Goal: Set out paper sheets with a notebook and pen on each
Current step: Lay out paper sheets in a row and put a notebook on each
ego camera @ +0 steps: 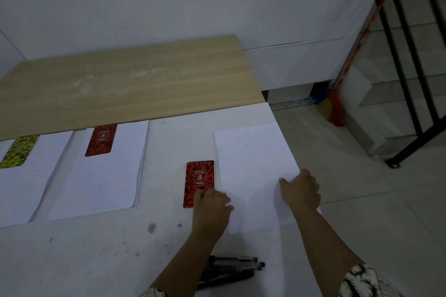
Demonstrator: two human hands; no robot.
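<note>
Both our hands lie on the work with fingers bent, though we cannot tell for sure how either grips. Our left hand (212, 205) rests on the near end of a red notebook (199, 179), fingers curled over its lower edge and over the left edge of the right sheet (253, 171); whether it pinches the notebook we cannot tell. Our right hand (301, 190) sits at the right edge of that same sheet, thumb on top and fingers curled at the edge, seemingly holding the paper.

That notebook lies on the white table (96, 248) just beside the right sheet, touching its left edge, spiral at the far end. The sheet reaches the table's right edge.

To the left a middle sheet (101, 181) carries a second red notebook (101, 140) at its far corner. Further left another sheet (26, 183) carries a yellow notebook (19, 150). A wooden board (125, 84) lies along the far side of the table.

Dark pens (229, 270) lie in a bunch near us, partly hidden under our left forearm.
</note>
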